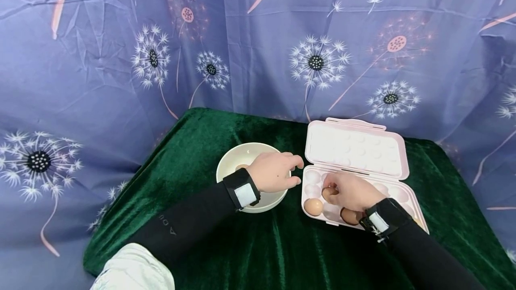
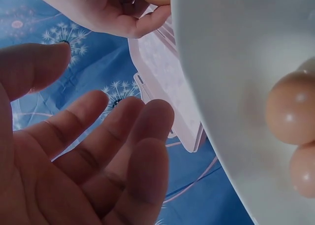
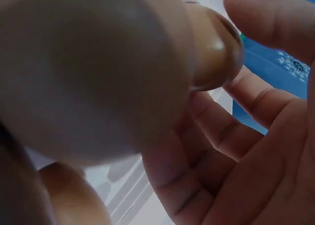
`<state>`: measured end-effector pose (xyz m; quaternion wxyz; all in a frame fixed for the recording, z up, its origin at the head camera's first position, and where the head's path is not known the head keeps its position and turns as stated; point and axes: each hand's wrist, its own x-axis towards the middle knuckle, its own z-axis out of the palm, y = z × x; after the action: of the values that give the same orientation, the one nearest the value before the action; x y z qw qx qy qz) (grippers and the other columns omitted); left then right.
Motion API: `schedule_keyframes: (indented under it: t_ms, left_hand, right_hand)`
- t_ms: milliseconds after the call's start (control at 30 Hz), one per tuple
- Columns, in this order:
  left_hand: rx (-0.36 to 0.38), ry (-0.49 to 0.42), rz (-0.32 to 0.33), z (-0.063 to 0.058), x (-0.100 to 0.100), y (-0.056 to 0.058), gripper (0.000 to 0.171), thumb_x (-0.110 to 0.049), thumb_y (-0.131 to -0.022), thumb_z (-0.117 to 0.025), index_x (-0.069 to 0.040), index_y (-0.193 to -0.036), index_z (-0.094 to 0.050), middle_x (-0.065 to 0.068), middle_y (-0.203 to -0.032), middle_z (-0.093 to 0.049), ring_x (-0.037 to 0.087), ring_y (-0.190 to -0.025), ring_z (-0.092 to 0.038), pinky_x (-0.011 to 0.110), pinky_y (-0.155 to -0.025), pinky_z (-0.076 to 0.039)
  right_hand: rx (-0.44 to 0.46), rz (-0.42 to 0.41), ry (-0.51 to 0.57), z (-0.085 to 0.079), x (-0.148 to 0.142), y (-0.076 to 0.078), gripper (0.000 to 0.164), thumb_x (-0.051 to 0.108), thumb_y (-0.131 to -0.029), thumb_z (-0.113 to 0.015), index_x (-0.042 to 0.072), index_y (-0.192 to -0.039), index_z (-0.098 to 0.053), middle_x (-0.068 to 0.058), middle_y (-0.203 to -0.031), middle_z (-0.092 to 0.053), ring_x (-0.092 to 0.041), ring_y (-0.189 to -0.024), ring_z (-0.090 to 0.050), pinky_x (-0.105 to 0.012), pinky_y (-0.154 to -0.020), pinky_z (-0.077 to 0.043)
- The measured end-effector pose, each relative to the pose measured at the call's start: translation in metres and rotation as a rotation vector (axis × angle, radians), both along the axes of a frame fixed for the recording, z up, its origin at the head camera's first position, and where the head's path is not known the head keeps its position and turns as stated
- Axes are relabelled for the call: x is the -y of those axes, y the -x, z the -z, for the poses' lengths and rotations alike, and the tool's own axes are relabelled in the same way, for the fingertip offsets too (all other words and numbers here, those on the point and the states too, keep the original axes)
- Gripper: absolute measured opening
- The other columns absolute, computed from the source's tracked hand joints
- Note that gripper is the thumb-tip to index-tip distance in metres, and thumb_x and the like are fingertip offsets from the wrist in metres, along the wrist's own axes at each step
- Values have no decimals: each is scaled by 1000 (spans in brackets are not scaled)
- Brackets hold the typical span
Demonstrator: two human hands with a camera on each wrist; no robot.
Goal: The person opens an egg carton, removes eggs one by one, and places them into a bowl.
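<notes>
My right hand [image 1: 352,191] reaches into the pale pink egg carton [image 1: 332,222] and grips a brown egg [image 1: 328,195] by its thumb and fingertips. In the right wrist view the gripped egg [image 3: 216,48] shows at the fingers, partly behind a large blurred egg [image 3: 93,77] close to the camera. Beside that hand, a lighter egg [image 1: 313,206] and a darker one [image 1: 350,216] sit in the carton's front cups. Over the right side of a cream bowl [image 1: 230,158] hovers my left hand [image 1: 274,171], its fingers loosely bent and holding nothing. Brown eggs [image 2: 293,109] lie inside the bowl.
The carton's lid [image 1: 356,147] stands open toward the back. Dark green velvet cloth [image 1: 258,249] covers the table, and a blue dandelion-print curtain [image 1: 258,57] hangs behind. Part of another egg [image 1: 418,223] shows at the carton's right end, beside the right sleeve.
</notes>
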<state>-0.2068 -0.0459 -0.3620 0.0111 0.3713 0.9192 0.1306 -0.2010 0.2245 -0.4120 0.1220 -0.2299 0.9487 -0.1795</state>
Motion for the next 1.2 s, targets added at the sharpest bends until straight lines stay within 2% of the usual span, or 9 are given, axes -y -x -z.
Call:
schedule_keyframes:
  t_ms: [100, 233, 333, 500, 633, 867, 1000, 1200]
  left_hand:
    - [5, -3, 6, 0, -3, 0, 36, -36, -97, -66, -23, -130, -64, -4, -113, -67, 5, -79, -59, 30, -65, -48]
    - [0, 11, 22, 1, -7, 0, 36, -37, -97, -66, -24, -130, -64, -5, -110, -66, 5, -77, -58, 28, -63, -47]
    - [-4, 25, 26, 2, -8, 0, 36, -38, -97, -66, -23, -130, -64, -7, -108, -65, 5, -76, -57, 28, -63, -46]
    - [-1, 25, 21, 3, -8, 0, 36, -38, -97, -66, -24, -129, -64, -8, -105, -64, 4, -81, -60, 28, -65, -47]
    - [1, 7, 24, 3, -7, 0, 35, -37, -96, -67, -24, -129, -64, -8, -106, -65, 3, -85, -61, 27, -66, -48]
    - [4, -18, 33, 2, -8, -1, 34, -38, -96, -67, -24, -127, -65, -8, -104, -64, 3, -80, -58, 27, -64, -45]
    - [-15, -42, 56, 1, -9, -3, 35, -38, -97, -67, -24, -129, -64, -9, -105, -62, 3, -75, -55, 25, -61, -45]
    - [-15, -104, 88, -2, -11, -6, 38, -36, -98, -65, -26, -135, -60, -7, -122, -61, 3, -69, -54, 23, -56, -43]
  right_hand:
    - [-24, -14, -20, 3, -1, 0, 20, 9, -83, -78, 22, -91, -65, 4, -78, -52, -15, -70, -48, -36, -66, -38]
    - [-50, -23, -52, 6, -2, -1, 25, 11, -82, -81, 21, -101, -68, 6, -85, -54, -15, -76, -49, -35, -67, -38]
    - [-62, -37, -36, 8, -2, -1, 27, 9, -82, -80, 20, -104, -69, 7, -89, -56, -15, -78, -50, -35, -68, -40]
    - [-63, -42, 33, 6, -6, -1, 27, 2, -82, -74, 18, -103, -70, 7, -87, -57, -15, -77, -50, -35, -71, -40]
    - [-46, -24, 62, 2, -8, -2, 26, 5, -84, -72, 17, -107, -70, 6, -88, -58, -15, -77, -51, -35, -72, -40]
    - [-1, 26, 151, -9, -4, -3, 33, 8, -85, -69, 15, -117, -66, 4, -91, -61, -16, -75, -54, -34, -70, -44]
    - [-21, 13, 235, -17, 2, -6, 32, 5, -86, -65, 18, -115, -63, 3, -90, -60, -16, -74, -55, -33, -67, -46]
    - [-109, -31, 323, -26, 12, -11, 32, 6, -91, -66, 18, -120, -61, 3, -97, -60, -16, -79, -56, -31, -69, -48]
